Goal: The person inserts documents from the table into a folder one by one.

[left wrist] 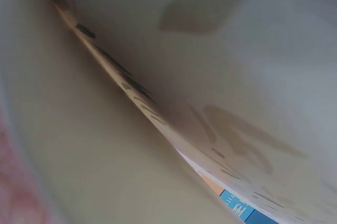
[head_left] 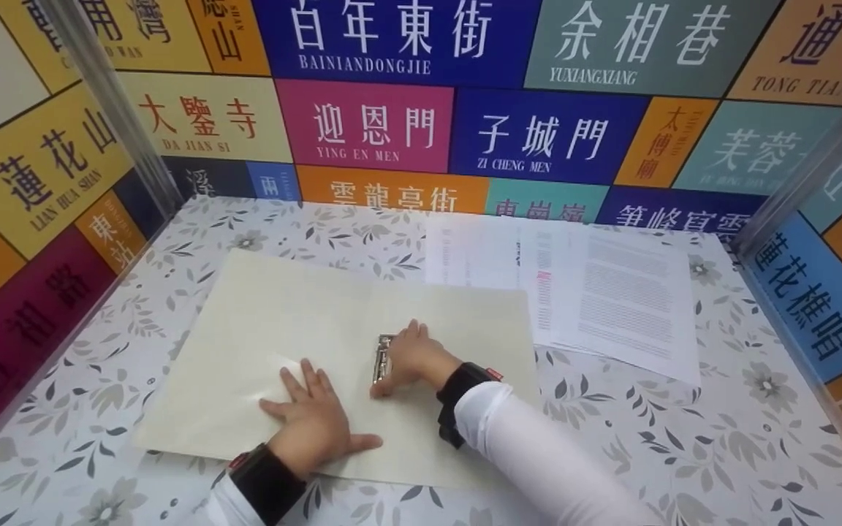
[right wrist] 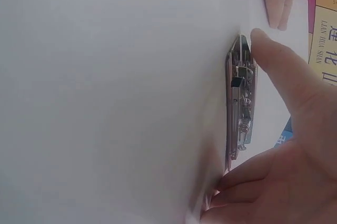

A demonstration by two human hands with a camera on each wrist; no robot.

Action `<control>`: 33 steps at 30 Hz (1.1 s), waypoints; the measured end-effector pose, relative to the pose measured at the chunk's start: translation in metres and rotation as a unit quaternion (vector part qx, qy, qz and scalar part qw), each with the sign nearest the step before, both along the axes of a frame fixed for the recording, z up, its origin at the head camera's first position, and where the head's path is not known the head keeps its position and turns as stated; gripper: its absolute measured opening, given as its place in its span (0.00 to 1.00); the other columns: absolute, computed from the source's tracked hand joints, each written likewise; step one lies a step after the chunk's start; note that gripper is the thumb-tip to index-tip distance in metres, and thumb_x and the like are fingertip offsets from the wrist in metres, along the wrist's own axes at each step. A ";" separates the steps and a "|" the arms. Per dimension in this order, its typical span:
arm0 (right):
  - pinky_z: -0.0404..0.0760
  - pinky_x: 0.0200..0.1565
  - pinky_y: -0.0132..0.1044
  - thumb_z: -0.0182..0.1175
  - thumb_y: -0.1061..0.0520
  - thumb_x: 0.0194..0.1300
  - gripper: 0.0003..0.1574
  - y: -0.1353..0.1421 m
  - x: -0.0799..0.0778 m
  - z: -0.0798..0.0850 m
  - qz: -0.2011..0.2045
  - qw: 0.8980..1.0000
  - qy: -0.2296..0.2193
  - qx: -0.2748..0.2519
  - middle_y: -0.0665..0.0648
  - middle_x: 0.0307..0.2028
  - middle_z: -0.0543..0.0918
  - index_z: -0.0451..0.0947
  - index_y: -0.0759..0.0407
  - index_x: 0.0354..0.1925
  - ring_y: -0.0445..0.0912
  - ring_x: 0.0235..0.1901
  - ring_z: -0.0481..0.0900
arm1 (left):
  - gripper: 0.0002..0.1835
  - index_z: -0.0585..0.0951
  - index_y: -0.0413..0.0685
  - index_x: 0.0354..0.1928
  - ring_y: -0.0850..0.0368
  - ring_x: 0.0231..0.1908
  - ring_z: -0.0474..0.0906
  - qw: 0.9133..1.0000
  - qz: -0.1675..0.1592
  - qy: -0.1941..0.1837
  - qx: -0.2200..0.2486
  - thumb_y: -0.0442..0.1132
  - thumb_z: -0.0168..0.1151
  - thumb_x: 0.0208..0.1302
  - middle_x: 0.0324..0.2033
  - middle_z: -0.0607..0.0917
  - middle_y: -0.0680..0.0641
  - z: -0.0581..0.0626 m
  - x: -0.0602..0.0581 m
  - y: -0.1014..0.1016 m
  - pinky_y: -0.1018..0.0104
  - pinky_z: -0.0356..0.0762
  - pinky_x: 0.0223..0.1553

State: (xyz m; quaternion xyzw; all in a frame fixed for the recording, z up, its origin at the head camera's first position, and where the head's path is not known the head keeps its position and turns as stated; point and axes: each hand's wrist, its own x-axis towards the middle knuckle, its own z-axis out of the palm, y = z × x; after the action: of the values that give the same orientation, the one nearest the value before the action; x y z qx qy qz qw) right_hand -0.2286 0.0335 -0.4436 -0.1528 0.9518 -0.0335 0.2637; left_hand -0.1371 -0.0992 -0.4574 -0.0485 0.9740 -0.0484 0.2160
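Note:
A cream file folder (head_left: 231,351) lies spread open on the table. Near its middle fold, on the right half, sits a metal lever clip (head_left: 382,358). My right hand (head_left: 415,356) arches beside this clip, thumb by its near end and fingers by its far end. In the right wrist view the thumb (right wrist: 287,66) lies close to one end of the clip; whether it touches cannot be told. My left hand (head_left: 315,424) rests on the folder's left half with fingers spread. The left wrist view shows mostly the folder's edge (left wrist: 116,145) against the patterned tablecloth (left wrist: 247,77).
Printed sheets (head_left: 633,299) lie at the back right, partly under the folder's far edge. A floral tablecloth (head_left: 764,438) covers the table. Panels with large lettering (head_left: 362,128) stand behind and at both sides. Each wrist wears a black band (head_left: 267,482).

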 end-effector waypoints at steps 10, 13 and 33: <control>0.51 0.73 0.54 0.62 0.25 0.53 0.63 0.003 -0.006 0.005 0.021 0.999 -0.003 -0.031 0.72 0.69 0.61 0.62 0.70 0.68 0.67 0.73 0.49 | 0.76 0.51 0.30 0.73 0.18 0.68 0.38 1.000 -0.009 0.008 -0.004 0.86 0.54 0.35 0.72 0.42 0.24 0.004 0.000 0.000 0.16 0.49 0.55; 0.50 0.73 0.55 0.62 0.28 0.55 0.57 0.005 -0.008 0.008 0.017 0.998 -0.012 -0.064 0.71 0.67 0.66 0.67 0.69 0.65 0.68 0.72 0.50 | 0.75 0.51 0.30 0.73 0.18 0.68 0.38 1.000 -0.012 0.004 -0.010 0.85 0.54 0.35 0.72 0.42 0.24 0.006 -0.001 0.001 0.16 0.50 0.55; 0.79 0.53 0.43 0.67 0.41 0.59 0.31 -0.002 0.006 0.017 0.023 0.982 0.079 -0.168 0.59 0.49 0.79 0.78 0.60 0.52 0.53 0.49 0.78 | 0.75 0.52 0.30 0.73 0.19 0.69 0.41 0.999 -0.015 -0.012 -0.035 0.86 0.53 0.36 0.72 0.44 0.25 0.011 -0.003 0.004 0.18 0.54 0.56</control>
State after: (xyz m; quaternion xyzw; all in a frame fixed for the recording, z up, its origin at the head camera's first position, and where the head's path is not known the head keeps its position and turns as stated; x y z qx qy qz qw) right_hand -0.2229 0.0316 -0.4267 -0.2194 0.9467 -0.1744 0.1587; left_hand -0.1399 -0.0954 -0.4460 -0.0408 0.9696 -0.0858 0.2255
